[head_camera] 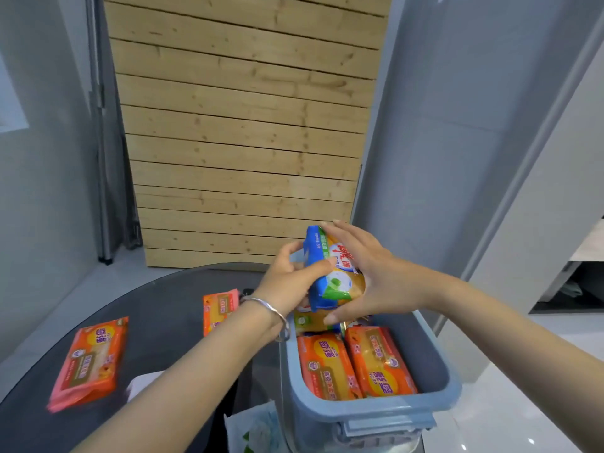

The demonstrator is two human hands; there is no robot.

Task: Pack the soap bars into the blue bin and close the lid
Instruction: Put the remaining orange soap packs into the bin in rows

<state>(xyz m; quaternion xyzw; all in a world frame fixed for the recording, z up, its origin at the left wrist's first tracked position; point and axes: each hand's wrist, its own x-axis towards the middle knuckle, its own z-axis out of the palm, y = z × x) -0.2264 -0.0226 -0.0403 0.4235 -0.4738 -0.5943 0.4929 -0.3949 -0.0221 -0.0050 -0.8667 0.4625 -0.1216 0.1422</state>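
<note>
At frame centre, both forearms reach forward, left hand and right hand gripping a glossy blue-wrapped soap above the plastic bin.

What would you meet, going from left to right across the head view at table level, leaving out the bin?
First an orange soap pack → second orange soap pack → left hand → blue soap pack, held by both hands → right hand.

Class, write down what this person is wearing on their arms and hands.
No sleeves or gloves show on either arm. The left hand has a thin silver bangle round its wrist. The right hand shows no ring, watch or bracelet.
</note>
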